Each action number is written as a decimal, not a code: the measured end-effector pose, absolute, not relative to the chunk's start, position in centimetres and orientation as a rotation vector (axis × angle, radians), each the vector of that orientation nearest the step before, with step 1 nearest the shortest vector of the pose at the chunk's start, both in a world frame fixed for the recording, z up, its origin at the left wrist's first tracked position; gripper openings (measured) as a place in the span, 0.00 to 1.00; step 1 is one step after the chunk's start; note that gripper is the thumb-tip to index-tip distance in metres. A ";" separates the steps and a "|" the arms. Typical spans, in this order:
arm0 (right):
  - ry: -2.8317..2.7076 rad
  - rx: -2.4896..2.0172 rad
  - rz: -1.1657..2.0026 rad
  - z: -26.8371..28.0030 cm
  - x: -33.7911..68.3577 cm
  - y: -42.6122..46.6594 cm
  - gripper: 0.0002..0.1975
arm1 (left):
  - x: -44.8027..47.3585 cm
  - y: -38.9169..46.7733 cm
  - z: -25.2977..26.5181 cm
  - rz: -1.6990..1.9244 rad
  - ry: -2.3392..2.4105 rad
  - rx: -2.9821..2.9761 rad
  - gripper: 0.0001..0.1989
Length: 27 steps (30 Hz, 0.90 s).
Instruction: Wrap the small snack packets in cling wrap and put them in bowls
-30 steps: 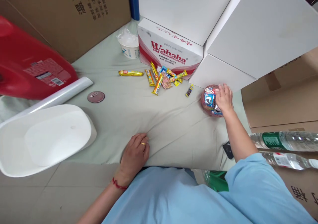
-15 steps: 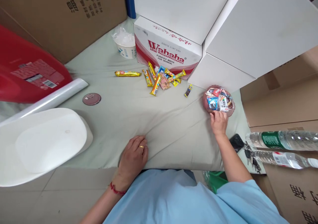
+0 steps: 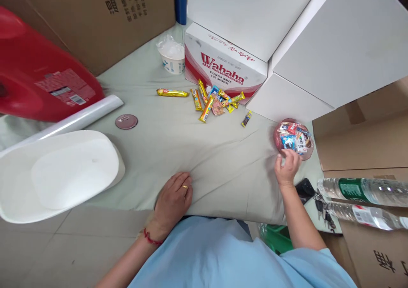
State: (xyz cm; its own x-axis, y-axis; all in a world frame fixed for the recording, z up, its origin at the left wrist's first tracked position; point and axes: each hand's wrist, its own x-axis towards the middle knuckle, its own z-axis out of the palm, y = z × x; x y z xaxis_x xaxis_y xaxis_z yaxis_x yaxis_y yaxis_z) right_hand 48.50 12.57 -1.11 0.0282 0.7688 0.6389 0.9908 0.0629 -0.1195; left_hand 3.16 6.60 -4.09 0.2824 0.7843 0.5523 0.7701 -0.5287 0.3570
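Note:
My left hand [image 3: 174,196] lies flat on the pale green cloth [image 3: 219,164] near the front edge, palm down and holding nothing. At the near rim of a pinkish clear bowl [image 3: 278,140] is my right hand [image 3: 287,169], its thumb apart from its bent fingers. I cannot tell whether the fingertips touch the bowl. Inside the bowl are several wrapped snacks, among them a blue packet [image 3: 288,142] and a white packet [image 3: 301,142]. Several yellow snack sticks [image 3: 206,109] lie loose farther back, with a small dark-and-yellow wrapped piece [image 3: 246,118] to their right.
Behind the snacks stand a Wahaha water carton [image 3: 223,67] and a paper tub [image 3: 172,62]. At left are a red jug [image 3: 63,84], a white bin [image 3: 73,169] and a round brown disc [image 3: 126,121]. A black phone-like object [image 3: 305,189], keys [image 3: 325,211] and bottles [image 3: 366,190] lie at right.
My right thumb has come away from the fingers at the bowl's rim. The bowl sits slightly farther right, and the whole view has shifted a little. My left hand stays resting on the cloth.

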 end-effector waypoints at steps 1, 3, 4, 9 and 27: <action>-1.858 -1.708 -0.403 -1.2 46.7 13.2 0.12 | 3.2 6.6 -4.1 1.095 1.516 2.490 0.09; -2.007 -1.630 -0.150 -1.6 42.8 14.9 0.12 | 3.3 6.6 -4.0 1.097 1.528 2.464 0.08; -2.067 -1.593 -0.039 -1.8 40.8 16.0 0.13 | 3.4 6.6 -3.9 1.098 1.533 2.451 0.07; -2.256 -1.475 0.252 -2.3 31.0 22.1 0.15 | 3.6 6.5 -3.6 1.092 1.520 2.416 0.07; -2.529 -1.233 0.211 -0.9 23.1 29.7 0.16 | 3.6 5.8 -3.1 1.192 1.481 2.351 0.09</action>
